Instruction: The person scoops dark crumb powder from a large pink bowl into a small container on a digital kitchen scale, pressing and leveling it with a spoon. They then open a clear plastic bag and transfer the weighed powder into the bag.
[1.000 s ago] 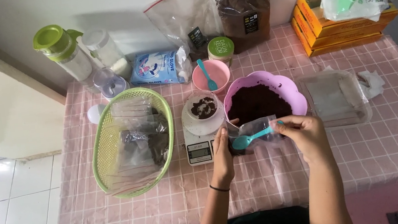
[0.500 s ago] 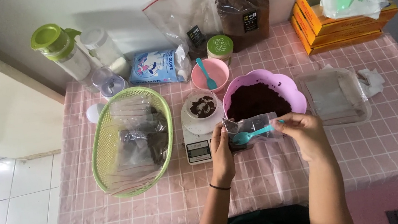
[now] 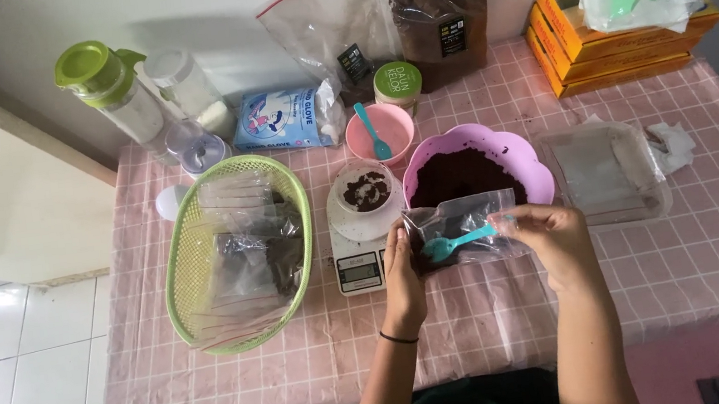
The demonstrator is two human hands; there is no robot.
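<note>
My left hand (image 3: 401,268) grips the left edge of a small clear plastic bag (image 3: 464,221) with dark powder in it. My right hand (image 3: 551,238) holds a teal spoon (image 3: 456,241) by its handle, and the spoon lies across the bag. Both hands are just in front of a purple flower-shaped bowl (image 3: 496,139) filled with dark brown powder. To the left of the bag stands a white kitchen scale (image 3: 358,262) with a small white bowl (image 3: 364,190) of dark bits on it.
A green oval basket (image 3: 192,250) holding filled clear bags sits at the left. A pink cup with a teal spoon (image 3: 380,131), large zip bags of brown powder (image 3: 441,9), a green-lidded jug (image 3: 113,91), yellow boxes (image 3: 606,48) and a clear tray (image 3: 607,172) ring the pink checked tablecloth.
The hands, bag and spoon have stayed nearly in place; the bag has shifted only slightly.
</note>
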